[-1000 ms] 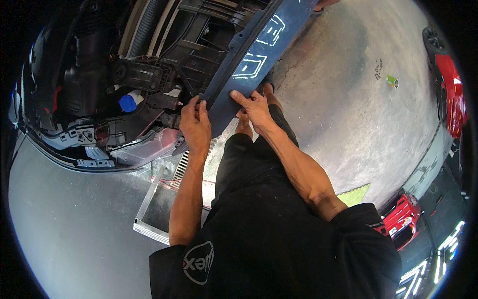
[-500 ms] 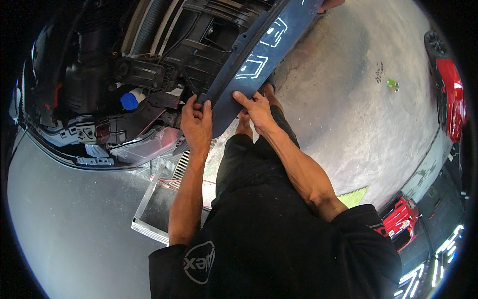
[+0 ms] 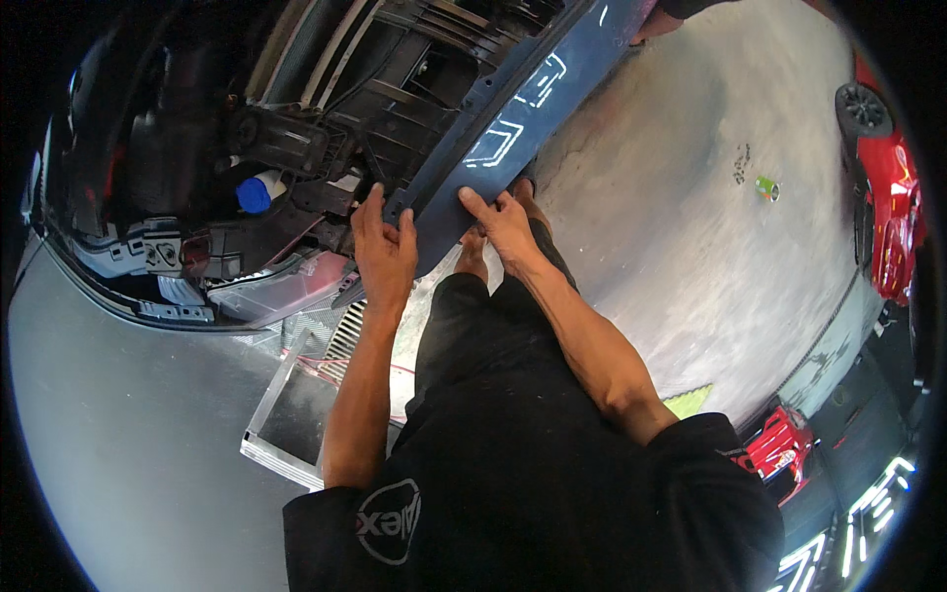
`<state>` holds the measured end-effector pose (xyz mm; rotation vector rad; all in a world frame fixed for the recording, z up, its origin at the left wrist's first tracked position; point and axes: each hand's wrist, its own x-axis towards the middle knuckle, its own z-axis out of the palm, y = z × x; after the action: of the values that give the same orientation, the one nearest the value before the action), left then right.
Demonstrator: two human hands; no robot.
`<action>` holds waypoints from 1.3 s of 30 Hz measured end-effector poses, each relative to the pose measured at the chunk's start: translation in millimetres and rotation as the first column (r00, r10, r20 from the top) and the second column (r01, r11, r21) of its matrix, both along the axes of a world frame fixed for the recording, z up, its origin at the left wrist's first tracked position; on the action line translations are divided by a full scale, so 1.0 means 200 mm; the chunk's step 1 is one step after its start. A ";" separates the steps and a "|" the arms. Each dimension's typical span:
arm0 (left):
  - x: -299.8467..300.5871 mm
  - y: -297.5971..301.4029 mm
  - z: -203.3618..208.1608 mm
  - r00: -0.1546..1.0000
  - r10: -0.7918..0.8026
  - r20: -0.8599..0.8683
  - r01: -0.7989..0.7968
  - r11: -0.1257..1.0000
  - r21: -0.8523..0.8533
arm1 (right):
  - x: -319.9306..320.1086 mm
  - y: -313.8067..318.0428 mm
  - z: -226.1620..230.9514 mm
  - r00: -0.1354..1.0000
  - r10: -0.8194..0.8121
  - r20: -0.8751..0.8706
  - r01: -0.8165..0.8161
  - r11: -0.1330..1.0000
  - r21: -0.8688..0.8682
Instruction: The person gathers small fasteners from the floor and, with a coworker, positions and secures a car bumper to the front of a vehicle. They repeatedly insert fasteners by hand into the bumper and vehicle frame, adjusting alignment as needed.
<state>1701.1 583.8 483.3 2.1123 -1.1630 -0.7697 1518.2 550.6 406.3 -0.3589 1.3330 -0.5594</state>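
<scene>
A blue car bumper (image 3: 513, 138) runs slantwise across the front of an open engine bay. At its near end, my right hand (image 3: 501, 229) grips the outer edge, thumb on the painted face and fingers curled at the rim. My left hand (image 3: 383, 252) is by the inner edge of that same end, its fingers stretched up and apart from the thumb, with nothing visible between them. Left of it lies a clear headlight (image 3: 296, 286) with a pinkish tint. Beyond the headlight, a blue cap (image 3: 254, 195) tops a white bottle among dark engine parts.
Another person's hand (image 3: 656, 25) is at the bumper's far end. An aluminium frame (image 3: 281, 464) stands low by my left forearm, near the grey fender (image 3: 138, 424). A green can (image 3: 766, 188) is on the concrete floor (image 3: 671, 237). Red car parts (image 3: 784, 444) are at the right.
My left hand's fingers have straightened from a curled pose at the bumper's edge. My right hand keeps its grip. More of the other person's arm shows, and the view has shifted slightly.
</scene>
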 end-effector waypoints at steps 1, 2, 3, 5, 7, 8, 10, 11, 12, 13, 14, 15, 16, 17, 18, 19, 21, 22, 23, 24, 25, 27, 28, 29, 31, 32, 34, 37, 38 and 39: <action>-0.01 0.04 0.02 1.000 0.004 0.003 -0.004 1.000 -0.014 | -0.01 0.00 0.02 0.999 0.022 -0.024 -0.022 1.000 0.005; -0.02 0.09 0.05 1.000 0.010 0.005 -0.009 1.000 -0.024 | -0.03 0.01 0.06 0.999 -0.045 0.027 0.044 0.998 0.046; -0.02 0.15 0.08 1.000 0.020 0.008 -0.019 0.999 -0.036 | -0.06 0.03 0.12 0.991 -0.109 0.076 0.102 0.991 0.090; -0.06 0.36 0.04 0.998 0.000 -0.067 -0.004 0.999 -0.053 | -0.11 0.10 0.20 0.986 -0.124 0.114 0.106 0.984 0.146; -0.11 0.45 0.08 0.991 -0.031 -0.130 0.023 0.997 -0.067 | -0.16 0.23 0.19 0.994 -0.012 0.113 -0.008 0.984 0.176; -0.14 0.47 0.13 0.987 -0.057 -0.148 0.047 0.996 -0.070 | -0.14 0.26 0.23 0.991 0.078 0.113 -0.094 0.984 0.149; -0.19 0.56 0.10 0.983 -0.010 -0.184 -0.003 0.998 -0.070 | -0.08 0.27 0.34 0.956 0.265 0.126 -0.277 0.957 0.091; -0.22 0.58 0.10 0.924 0.130 -0.360 -0.134 0.991 0.013 | -0.04 0.27 0.39 0.928 0.345 0.140 -0.358 0.930 0.080; -0.25 0.59 0.09 0.813 0.261 -0.521 -0.245 0.964 0.100 | 0.00 0.25 0.43 0.896 0.420 0.143 -0.432 0.900 0.062; -0.25 0.63 0.07 0.705 0.382 -0.598 -0.322 0.923 0.211 | 0.05 0.26 0.45 0.854 0.502 0.135 -0.511 0.858 0.044; -0.23 0.65 0.09 0.713 0.396 -0.578 -0.336 0.917 0.215 | 0.08 0.26 0.46 0.836 0.532 0.136 -0.541 0.840 0.039; -0.22 0.66 0.11 0.722 0.409 -0.558 -0.348 0.912 0.219 | 0.12 0.27 0.46 0.817 0.560 0.137 -0.569 0.822 0.034; -0.20 0.68 0.12 0.730 0.420 -0.539 -0.357 0.907 0.223 | 0.16 0.27 0.45 0.799 0.585 0.138 -0.594 0.804 0.030; -0.19 0.70 0.13 0.766 0.410 -0.495 -0.361 0.912 0.197 | 0.19 0.29 0.46 0.794 0.599 0.104 -0.604 0.796 0.029; -0.17 0.72 0.14 0.799 0.399 -0.450 -0.361 0.916 0.172 | 0.24 0.31 0.46 0.789 0.610 0.070 -0.613 0.790 0.028; -0.16 0.75 0.14 0.830 0.387 -0.402 -0.359 0.922 0.147 | 0.29 0.34 0.46 0.784 0.620 0.035 -0.620 0.784 0.027; -0.14 0.81 0.12 0.863 0.382 -0.331 -0.378 0.922 0.080 | 0.36 0.36 0.49 0.795 0.598 0.105 -0.607 0.785 0.124; -0.13 0.84 0.11 0.878 0.379 -0.293 -0.383 0.923 0.047 | 0.38 0.37 0.50 0.802 0.581 0.137 -0.597 0.783 0.173; -0.11 0.86 0.12 0.907 0.351 -0.233 -0.358 0.934 0.014 | 0.39 0.39 0.48 0.791 0.591 0.156 -0.611 0.770 0.182; -0.08 0.87 0.13 0.932 0.321 -0.171 -0.329 0.944 -0.017 | 0.40 0.41 0.44 0.781 0.599 0.175 -0.624 0.758 0.191; -0.06 0.89 0.14 0.951 0.290 -0.106 -0.296 0.954 -0.045 | 0.40 0.43 0.42 0.772 0.606 0.194 -0.636 0.746 0.200; -0.03 0.94 0.12 0.965 0.261 -0.026 -0.262 0.964 -0.039 | 0.44 0.46 0.42 0.770 0.602 0.212 -0.638 0.738 0.219; -0.02 0.96 0.11 0.970 0.244 0.015 -0.243 0.969 -0.035 | 0.47 0.48 0.42 0.770 0.598 0.221 -0.637 0.736 0.229; -0.01 0.97 0.11 0.966 0.255 0.029 -0.254 0.966 -0.046 | 0.49 0.50 0.42 0.773 0.597 0.214 -0.634 0.740 0.224; 0.01 0.99 0.12 0.959 0.276 0.057 -0.272 0.960 -0.067 | 0.53 0.53 0.41 0.780 0.593 0.200 -0.626 0.750 0.214; 0.03 1.00 0.12 0.948 0.318 0.030 -0.314 0.945 -0.088 | 0.54 0.54 0.40 0.797 0.564 0.217 -0.603 0.763 0.232; 0.07 0.99 0.12 0.918 0.396 -0.025 -0.395 0.910 -0.126 | 0.55 0.55 0.37 0.830 0.500 0.249 -0.555 0.786 0.271; 0.17 0.97 0.08 0.838 0.545 -0.030 -0.544 0.829 -0.131 | 0.55 0.55 0.31 0.766 0.598 0.236 -0.641 0.737 0.214; 0.21 0.96 0.04 0.843 0.537 -0.014 -0.534 0.833 -0.146 | 0.54 0.56 0.26 0.796 0.559 0.234 -0.605 0.754 0.258; 0.26 0.94 0.00 0.848 0.530 0.001 -0.523 0.837 -0.160 | 0.53 0.58 0.20 0.824 0.518 0.229 -0.566 0.767 0.302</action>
<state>1752.6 771.8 482.9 2.1726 -0.5781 -0.3602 1624.1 666.3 446.2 -0.3775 1.1003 0.1543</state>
